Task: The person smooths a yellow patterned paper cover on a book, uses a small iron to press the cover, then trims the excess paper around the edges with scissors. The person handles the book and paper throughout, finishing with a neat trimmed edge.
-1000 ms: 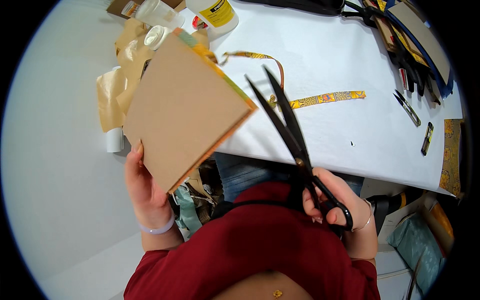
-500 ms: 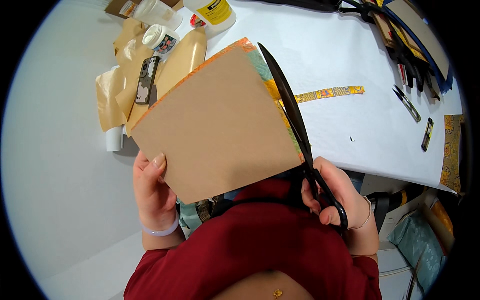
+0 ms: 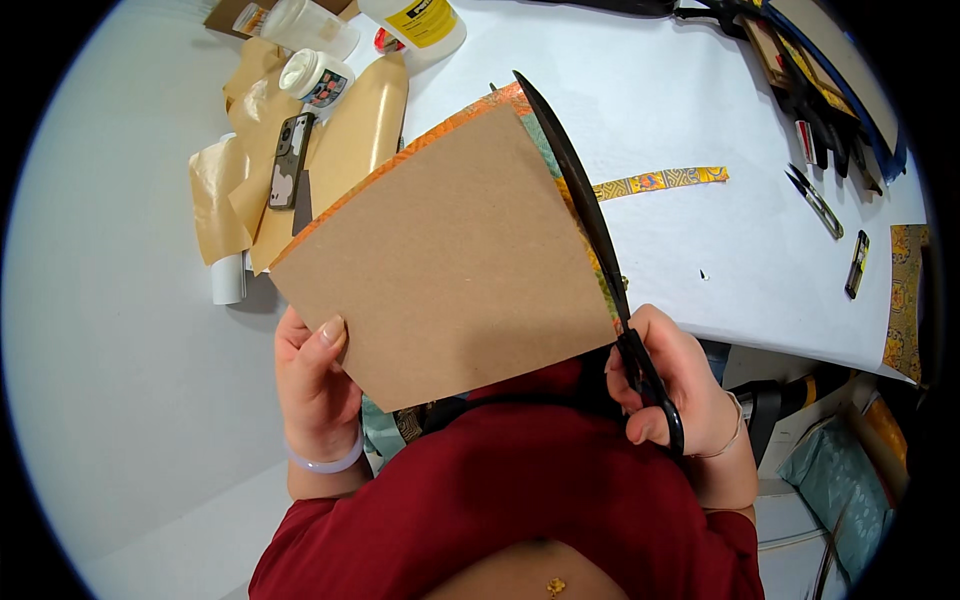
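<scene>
A brown cardboard sheet (image 3: 445, 250) is held up by its lower left corner in my left hand (image 3: 318, 375), thumb on top and the other fingers underneath. Patterned orange, green and yellow fabric (image 3: 545, 150) shows past the board's upper and right edges. My right hand (image 3: 680, 385) grips the handles of large black scissors (image 3: 578, 185). Their long blades lie along the board's right edge, over the fabric border, and look closed or nearly so. On the white table just beyond the blades rests a narrow patterned yellow strip (image 3: 665, 182).
Brown paper (image 3: 365, 130), a phone (image 3: 291, 160), a white jar (image 3: 317, 78) and a yellow-labelled bottle (image 3: 425, 25) stand or lie at the far left. Thread snips (image 3: 815, 202), a cutter (image 3: 857, 265) and a patterned fabric piece (image 3: 905, 300) lie on the right of the white table (image 3: 740, 260).
The scissor blades have come closer together along the fabric edge. The board, with my left hand, has shifted slightly to the right.
</scene>
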A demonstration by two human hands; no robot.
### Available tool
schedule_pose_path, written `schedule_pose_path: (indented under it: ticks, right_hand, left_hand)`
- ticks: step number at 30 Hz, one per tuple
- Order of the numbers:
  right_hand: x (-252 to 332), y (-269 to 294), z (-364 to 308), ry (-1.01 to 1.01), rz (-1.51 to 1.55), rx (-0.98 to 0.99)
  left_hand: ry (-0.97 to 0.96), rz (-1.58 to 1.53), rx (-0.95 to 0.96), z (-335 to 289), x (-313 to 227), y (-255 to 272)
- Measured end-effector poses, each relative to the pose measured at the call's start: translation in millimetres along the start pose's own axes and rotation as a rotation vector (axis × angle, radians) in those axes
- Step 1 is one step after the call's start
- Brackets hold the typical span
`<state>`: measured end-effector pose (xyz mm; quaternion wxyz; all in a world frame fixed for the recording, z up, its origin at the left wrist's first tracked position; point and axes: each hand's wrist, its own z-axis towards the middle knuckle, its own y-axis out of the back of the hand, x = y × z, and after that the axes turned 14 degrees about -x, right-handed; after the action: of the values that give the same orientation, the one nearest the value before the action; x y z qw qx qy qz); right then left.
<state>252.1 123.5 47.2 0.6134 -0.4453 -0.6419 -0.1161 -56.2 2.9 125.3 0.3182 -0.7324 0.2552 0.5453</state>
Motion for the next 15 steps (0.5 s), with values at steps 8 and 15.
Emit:
schedule_pose_path:
  ticks: [8, 15]
  right_hand:
    - [-4.6, 1.2, 0.8, 0.035, -0.032, -0.009]
    - [-3.0, 0.0, 0.9, 0.053, -0.063, -0.032]
  left_hand:
    - [-0.009, -0.084, -0.039, -1.8, 0.1, -10.2]
    - [-0.031, -0.081, -0.020, -0.4, 0.1, -9.4]
